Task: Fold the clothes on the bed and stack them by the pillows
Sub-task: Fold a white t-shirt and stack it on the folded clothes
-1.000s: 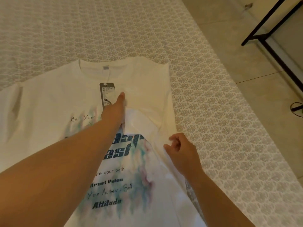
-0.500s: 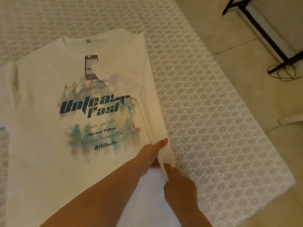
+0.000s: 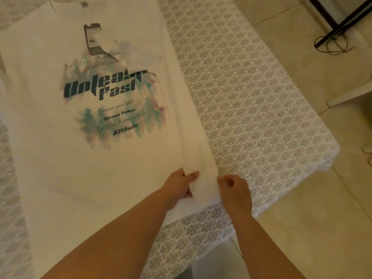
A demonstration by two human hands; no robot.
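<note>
Gripping the folded hem of the white T-shirt low in frame, our left hand and right hand have slid down from its sleeve; side fold laid, bed beneath.

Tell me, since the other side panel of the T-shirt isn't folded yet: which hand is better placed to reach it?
Left hand: it is nearer the T-shirt's unfolded side. The right hand pinches the folded edge beyond it.
</note>
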